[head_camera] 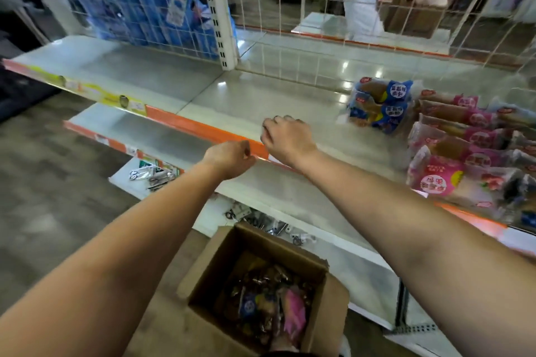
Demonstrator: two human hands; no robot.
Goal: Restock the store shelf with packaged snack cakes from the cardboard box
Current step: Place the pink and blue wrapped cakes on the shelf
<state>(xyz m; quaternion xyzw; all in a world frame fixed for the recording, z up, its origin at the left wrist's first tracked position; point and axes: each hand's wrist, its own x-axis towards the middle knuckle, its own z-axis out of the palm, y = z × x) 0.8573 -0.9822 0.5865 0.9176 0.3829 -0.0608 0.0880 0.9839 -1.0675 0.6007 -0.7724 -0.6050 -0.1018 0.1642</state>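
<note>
Both look empty as far as I can see. Left hand is balled up right at the orange shelf edge. Right hand has its fingers curled under, over the bare shelf mid-frame. Snack cakes are stacked at right, with more in the cardboard box at the bottom.

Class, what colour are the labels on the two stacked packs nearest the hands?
Blue, on the packs; the head view, the only one, shows it.

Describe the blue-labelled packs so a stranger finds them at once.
On the white shelf with the orange front edge, look right to the snack cake packs. The blue-labelled packs are two together at the left, nearest the wire grid; the pink packs beside them lack blue.
</note>
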